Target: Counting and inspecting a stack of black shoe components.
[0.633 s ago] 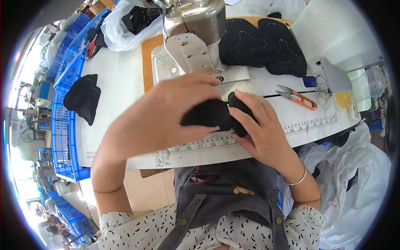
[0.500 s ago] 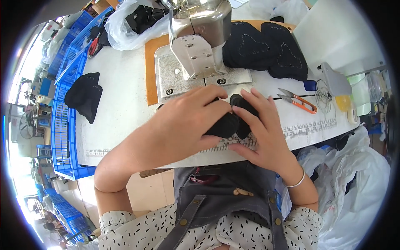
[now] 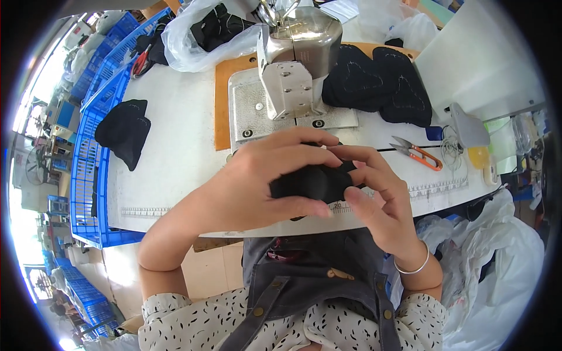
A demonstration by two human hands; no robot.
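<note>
- The left hand comes in from the lower left and curves around a black fabric piece, its fingers over the far side and its thumb along the near side, clamped on the cloth.
- The right hand is at the other end of the same piece, fingers bent and thumb tip against the cloth, pinching its right end; a silver bracelet circles that wrist.
- The black fabric piece is between the two hands, above the near part of the white tabletop, in front of the sewing machine and its metal bed plate; the hands hide much of its outline.
- A ruler strip runs along the table's near edge, partly covered by the hands.
- To the right of the machine, two black padded shapes with pale stitched outlines lie overlapping.
- Nearer the right hand lie orange-handled thread snips, their blades slightly apart, with a tangle of thread just beside them.
- On the left, a black fabric cutout lies by a blue plastic crate.
- Behind it, a clear plastic bag contains black material.
</note>
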